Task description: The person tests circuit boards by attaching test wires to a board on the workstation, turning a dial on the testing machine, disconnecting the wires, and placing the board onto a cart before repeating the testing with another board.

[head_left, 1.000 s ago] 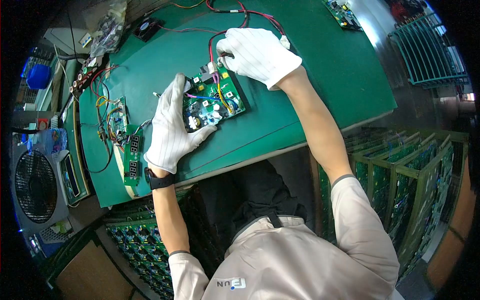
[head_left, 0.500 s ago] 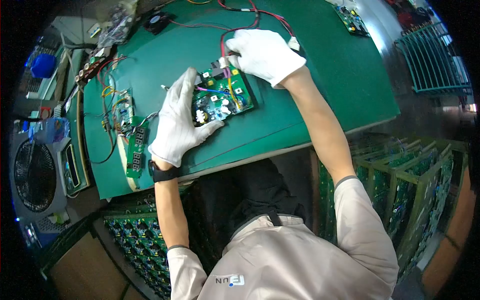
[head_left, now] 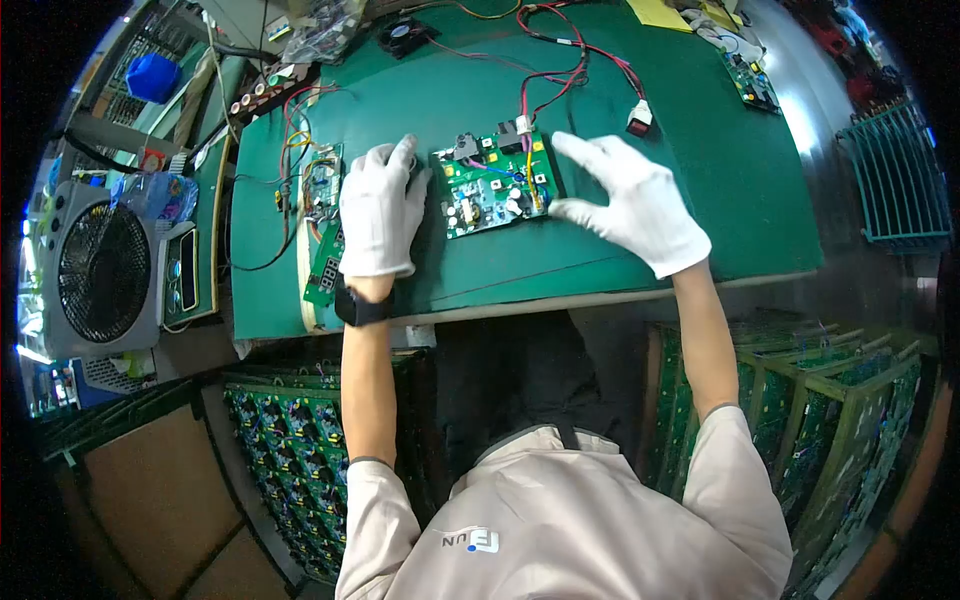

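Observation:
A green circuit board (head_left: 470, 212) crowded with components lies flat on the green mat (head_left: 600, 285). A white plug (head_left: 523, 125) on red wires sits at its top edge, and purple, blue and yellow wires cross its face. My right hand (head_left: 640, 205), white-gloved, is beside the board's right edge, thumb and fingers spread with nothing between them. My left hand (head_left: 378, 215), also gloved, is left of the board with its fingers bent together; whatever is between fingertips and thumb is hidden. Partly behind this hand are a display board (head_left: 325, 272) and a smaller wired board (head_left: 322, 185).
A red-and-white connector (head_left: 640, 118) ends a red cable at the back. A small black fan (head_left: 405, 36) lies at the far edge, and another circuit board (head_left: 750, 80) at far right. Racks of boards (head_left: 800, 400) stand below the bench. A large fan (head_left: 103, 262) is at left.
My right hand has left the white plug, moved down to the board's right side and opened. My left hand has come off the board's left edge, its fingers drawn together. The view has shifted.

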Motion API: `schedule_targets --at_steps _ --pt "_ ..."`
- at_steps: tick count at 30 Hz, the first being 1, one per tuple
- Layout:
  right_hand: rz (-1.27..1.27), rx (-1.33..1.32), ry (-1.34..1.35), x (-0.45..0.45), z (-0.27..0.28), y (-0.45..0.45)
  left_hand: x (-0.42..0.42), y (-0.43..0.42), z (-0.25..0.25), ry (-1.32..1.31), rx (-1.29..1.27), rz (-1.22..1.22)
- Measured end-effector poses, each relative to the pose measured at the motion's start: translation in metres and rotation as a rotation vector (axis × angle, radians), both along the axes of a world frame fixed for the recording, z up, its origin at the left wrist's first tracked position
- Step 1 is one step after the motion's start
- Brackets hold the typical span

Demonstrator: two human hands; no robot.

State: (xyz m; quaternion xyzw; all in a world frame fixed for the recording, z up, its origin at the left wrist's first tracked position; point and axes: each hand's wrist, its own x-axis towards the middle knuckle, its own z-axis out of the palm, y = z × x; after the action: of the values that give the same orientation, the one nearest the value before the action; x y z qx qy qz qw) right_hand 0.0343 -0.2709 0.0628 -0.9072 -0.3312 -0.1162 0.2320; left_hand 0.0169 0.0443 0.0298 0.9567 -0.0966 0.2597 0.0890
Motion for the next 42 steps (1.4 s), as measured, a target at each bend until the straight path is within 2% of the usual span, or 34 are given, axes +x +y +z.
schedule_targets --at_steps 2,5,6,7,9,11,14,23,30,39,40,41,42 --pt "0.015 -0.103 0.007 -0.006 -0.013 0.007 0.008 0.006 -0.003 0.203 0.094 0.114" --pt "0.059 -0.048 -0.050 -0.006 -0.032 0.017 0.011 0.021 0.001 0.206 -0.043 0.065" --pt "0.055 -0.016 -0.042 -0.005 -0.035 0.020 0.013 0.025 0.001 0.034 -0.151 -0.050" --pt "0.051 0.017 -0.037 -0.005 -0.036 0.021 0.010 0.027 0.001 0.033 -0.149 -0.047" --pt "0.063 0.051 -0.050 -0.005 -0.037 0.025 -0.001 0.023 0.030 0.306 -0.425 -0.066" --pt "0.048 0.054 -0.073 -0.006 -0.039 0.029 -0.009 0.017 0.046 0.386 -0.434 0.035" --pt "0.007 0.005 -0.059 -0.010 -0.037 0.033 -0.014 0.018 0.047 0.504 -0.463 -0.109" --pt "-0.012 0.023 -0.045 -0.011 -0.047 0.035 -0.017 0.019 0.035 0.514 -0.397 -0.176" --pt "-0.010 0.048 -0.059 -0.013 -0.047 0.038 -0.019 0.019 0.031 0.496 -0.441 -0.173" --pt "0.007 0.065 -0.084 -0.019 -0.039 0.030 -0.017 0.020 0.025 0.423 -0.321 -0.238" --pt "-0.003 0.052 -0.089 -0.018 -0.033 0.023 -0.015 0.022 0.024 0.450 -0.250 -0.196" --pt "0.008 0.140 -0.079 -0.018 -0.027 0.013 -0.015 0.021 0.024 0.476 -0.179 -0.153" --pt "0.022 0.230 -0.068 -0.017 -0.023 0.005 -0.014 0.022 0.024 0.487 -0.244 -0.194"
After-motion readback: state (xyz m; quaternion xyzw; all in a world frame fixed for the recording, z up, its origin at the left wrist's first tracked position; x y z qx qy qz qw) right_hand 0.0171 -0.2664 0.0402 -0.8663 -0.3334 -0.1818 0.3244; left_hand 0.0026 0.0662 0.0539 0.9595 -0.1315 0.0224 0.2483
